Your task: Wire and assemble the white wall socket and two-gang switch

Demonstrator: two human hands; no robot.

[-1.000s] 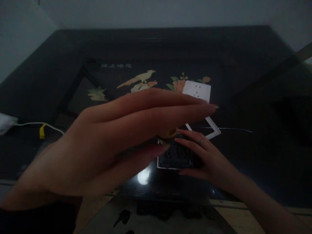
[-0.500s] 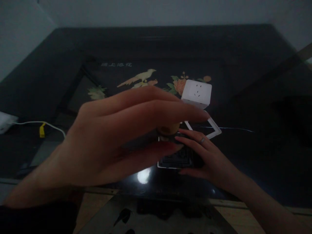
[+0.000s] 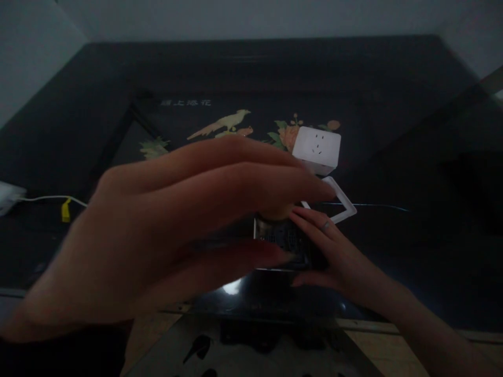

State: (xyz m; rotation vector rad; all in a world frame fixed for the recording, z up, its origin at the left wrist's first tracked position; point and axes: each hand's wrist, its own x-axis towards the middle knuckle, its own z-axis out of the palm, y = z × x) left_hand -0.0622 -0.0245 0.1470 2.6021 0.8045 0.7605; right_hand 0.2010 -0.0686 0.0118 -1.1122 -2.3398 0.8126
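My left hand (image 3: 184, 225) is large in the foreground, its fingers bent over a yellowish round thing (image 3: 277, 212) that they mostly hide. The thumb is lower, over a dark square part (image 3: 281, 235) with a pale edge, which lies on the table. My right hand (image 3: 338, 251), with a ring on one finger, holds this part at its right side, fingertips at the top and thumb by the lower corner. Beyond it lies a white square frame (image 3: 343, 201), partly covered by my left fingertips. Behind that is a white socket block (image 3: 317, 146) with slots on top.
The dark glossy table (image 3: 393, 131) has a printed bird (image 3: 226, 123) and flowers. At the far left is a white device (image 3: 10, 199) with a white cable and a yellow tag (image 3: 65, 209). A patterned surface (image 3: 231, 356) shows below the front edge.
My left hand has shifted left and slightly down at the wrist, its thumb lower and farther from the round thing. More of the dark part shows. My right hand has barely moved.
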